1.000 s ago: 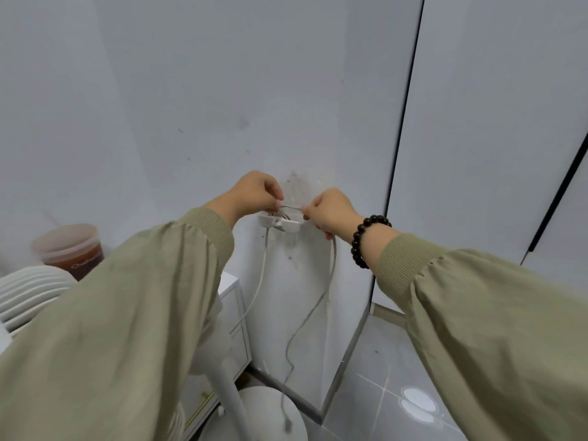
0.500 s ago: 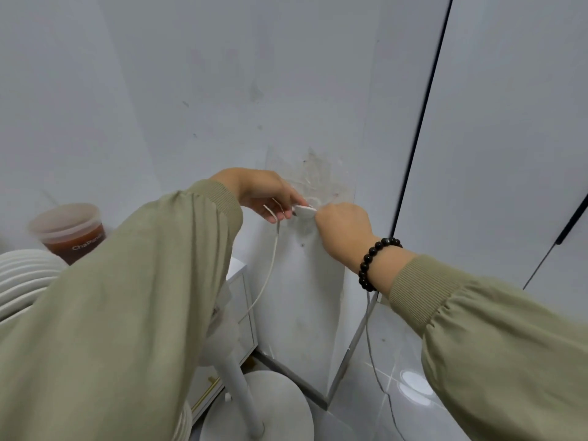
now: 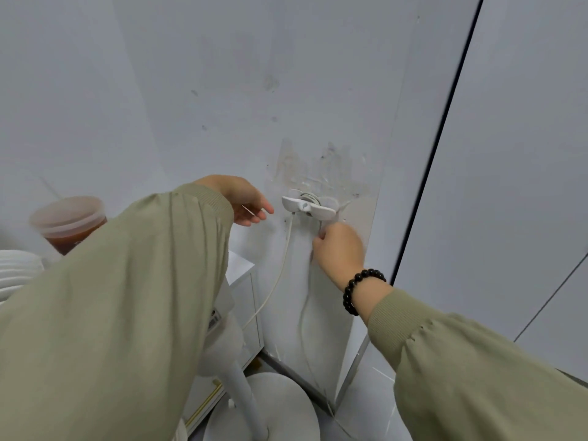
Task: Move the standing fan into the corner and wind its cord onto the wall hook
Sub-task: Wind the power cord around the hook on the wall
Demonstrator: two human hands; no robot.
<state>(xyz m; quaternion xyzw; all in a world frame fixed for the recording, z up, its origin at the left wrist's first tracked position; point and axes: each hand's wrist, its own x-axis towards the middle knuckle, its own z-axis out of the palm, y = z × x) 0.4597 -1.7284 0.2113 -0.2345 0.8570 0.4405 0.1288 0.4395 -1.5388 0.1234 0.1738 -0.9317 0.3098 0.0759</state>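
Note:
A white wall hook (image 3: 308,207) is fixed to the grey wall near the corner, with turns of the white cord wound behind it. One strand of the cord (image 3: 279,275) hangs down from the hook's left end toward the fan. My right hand (image 3: 339,249) is just below the hook, closed on the other strand, which drops to the floor. My left hand (image 3: 245,200) hovers left of the hook, fingers apart, holding nothing. The white fan's pole (image 3: 246,402) and round base (image 3: 288,405) stand below; its ribbed head (image 3: 16,272) shows at the left edge.
A white low cabinet (image 3: 245,300) stands against the wall behind the fan. A lidded plastic cup of brown drink (image 3: 68,222) sits at the left. Dark-seamed wall panels (image 3: 509,186) fill the right, and glossy floor tiles lie below them.
My left hand has let go of the cord and drawn back to the left. My right hand dropped from beside the hook to below it, pulling the cord down.

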